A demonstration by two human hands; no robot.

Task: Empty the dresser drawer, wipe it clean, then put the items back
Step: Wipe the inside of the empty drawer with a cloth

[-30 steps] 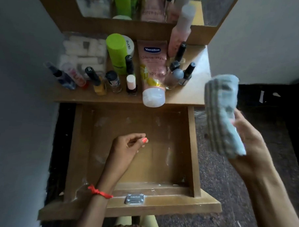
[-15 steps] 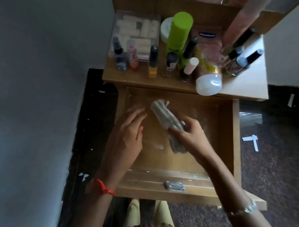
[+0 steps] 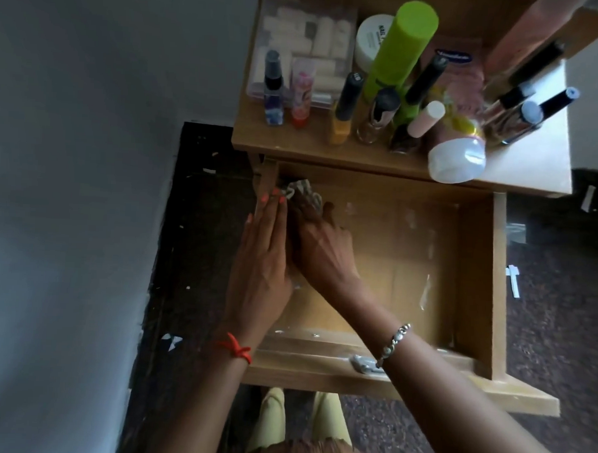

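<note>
The wooden drawer (image 3: pixel 477 275) stands pulled out below the dresser top, with nothing inside but pale smears on its bottom. My right hand (image 3: pixel 324 248) presses a striped grey cloth (image 3: pixel 302 197) into the far left corner of the drawer. My left hand (image 3: pixel 265 255) lies flat beside it, fingers straight along the drawer's left wall, fingertips touching the cloth. Most of the cloth is hidden under my right hand. On the dresser top (image 3: pixel 529 168) stand the removed items: a green bottle (image 3: pixel 401 42), a pink lotion tube (image 3: pixel 459 144), several nail polish bottles (image 3: pixel 344 105).
A clear box of cotton rolls (image 3: pixel 299 38) and a white jar (image 3: pixel 371 37) sit at the back of the dresser top. A grey wall runs along the left. Dark speckled floor with paper scraps lies on both sides. The metal drawer handle (image 3: pixel 363 364) is at the front.
My right hand brought the cloth from the air at the right down into the drawer and slid it to the far left corner. My left hand moved left and flattened against the drawer wall.
</note>
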